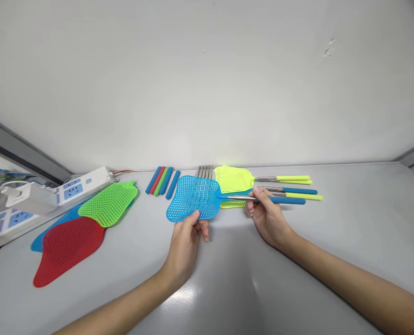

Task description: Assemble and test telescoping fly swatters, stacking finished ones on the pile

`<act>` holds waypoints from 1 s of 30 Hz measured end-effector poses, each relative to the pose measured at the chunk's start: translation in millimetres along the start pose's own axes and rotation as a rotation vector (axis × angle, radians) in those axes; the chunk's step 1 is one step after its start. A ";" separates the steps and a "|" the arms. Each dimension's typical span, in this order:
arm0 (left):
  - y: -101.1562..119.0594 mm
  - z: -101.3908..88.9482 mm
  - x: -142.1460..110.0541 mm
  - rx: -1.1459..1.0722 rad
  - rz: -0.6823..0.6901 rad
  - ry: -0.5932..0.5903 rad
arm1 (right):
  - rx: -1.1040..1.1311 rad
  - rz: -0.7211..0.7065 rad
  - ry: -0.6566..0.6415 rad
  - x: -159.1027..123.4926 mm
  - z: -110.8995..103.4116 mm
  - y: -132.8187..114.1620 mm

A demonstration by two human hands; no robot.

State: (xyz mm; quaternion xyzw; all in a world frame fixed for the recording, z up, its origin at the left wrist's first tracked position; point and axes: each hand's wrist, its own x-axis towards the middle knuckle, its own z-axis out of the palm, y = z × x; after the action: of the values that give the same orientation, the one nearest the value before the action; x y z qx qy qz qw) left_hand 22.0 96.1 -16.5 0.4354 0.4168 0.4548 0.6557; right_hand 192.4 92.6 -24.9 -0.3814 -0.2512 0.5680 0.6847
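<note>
A blue fly swatter [193,197] with a metal rod and blue grip is held level above the table. My left hand [188,239] pinches the lower edge of its mesh head, thumb on top. On its rod, near the blue grip, my right hand [268,216] is closed. Behind it lie several assembled swatters, among them a yellow swatter [234,179] at the back, with yellow and blue grips pointing right. Part of that group is hidden by the held swatter and my right hand.
Loose swatter heads lie at left: a green head [109,204], a red head [70,249] and a blue head partly underneath. Several coloured handle grips [160,180] and metal rods [204,171] rest near the wall. Power strips [84,185] with plugs stand at far left.
</note>
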 end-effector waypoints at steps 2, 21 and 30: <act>-0.8 -0.8 0.0 0.048 -0.007 -0.036 | -0.023 0.021 -0.055 -1.1 1.0 -0.2; -5.3 -0.4 -5.3 0.216 -0.012 -0.162 | -0.191 0.086 -0.162 -1.7 -0.2 2.5; -5.3 2.0 -7.9 0.218 -0.005 -0.163 | -0.173 0.070 -0.139 -2.2 2.1 0.6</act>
State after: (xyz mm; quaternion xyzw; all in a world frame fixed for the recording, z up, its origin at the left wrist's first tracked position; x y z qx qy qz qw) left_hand 23.2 87.0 -19.8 0.5386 0.4099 0.3683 0.6373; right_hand 189.9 90.9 -23.9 -0.4072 -0.3327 0.5929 0.6099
